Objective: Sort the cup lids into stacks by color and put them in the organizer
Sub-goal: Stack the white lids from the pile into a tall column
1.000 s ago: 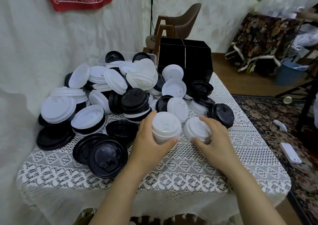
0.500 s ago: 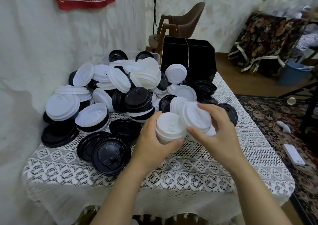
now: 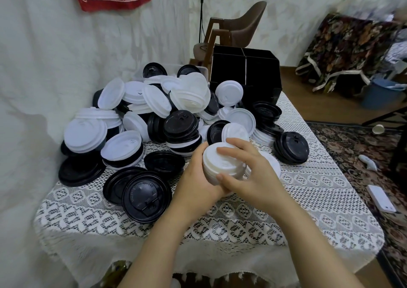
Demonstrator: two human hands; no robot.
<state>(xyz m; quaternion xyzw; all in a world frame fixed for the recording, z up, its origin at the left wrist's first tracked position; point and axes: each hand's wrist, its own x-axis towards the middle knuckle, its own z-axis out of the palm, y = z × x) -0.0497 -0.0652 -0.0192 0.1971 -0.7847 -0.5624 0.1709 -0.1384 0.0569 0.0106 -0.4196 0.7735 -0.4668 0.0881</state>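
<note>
My left hand [image 3: 196,177] grips a stack of white lids [image 3: 222,166] from the left and below, just above the table's middle. My right hand [image 3: 251,173] curls over the top and front of the same stack, fingers on the top lid and thumb at its lower front. A big heap of white and black lids [image 3: 158,109] fills the back left of the table. The black organizer [image 3: 244,72], divided into compartments, stands at the back behind the heap. A lone white lid [image 3: 273,163] lies on the cloth under my right hand.
A white lace cloth [image 3: 308,191] covers the table. Black lids [image 3: 146,196] lie flat in front of the heap; another black lid [image 3: 290,147] stands on the right. A chair [image 3: 240,28] is behind the organizer; a white phone-like object [image 3: 381,198] lies on the rug.
My right hand lifted a white lid from the table, carried it left and set it on the stack in my left hand. Both hands now close round the stack.
</note>
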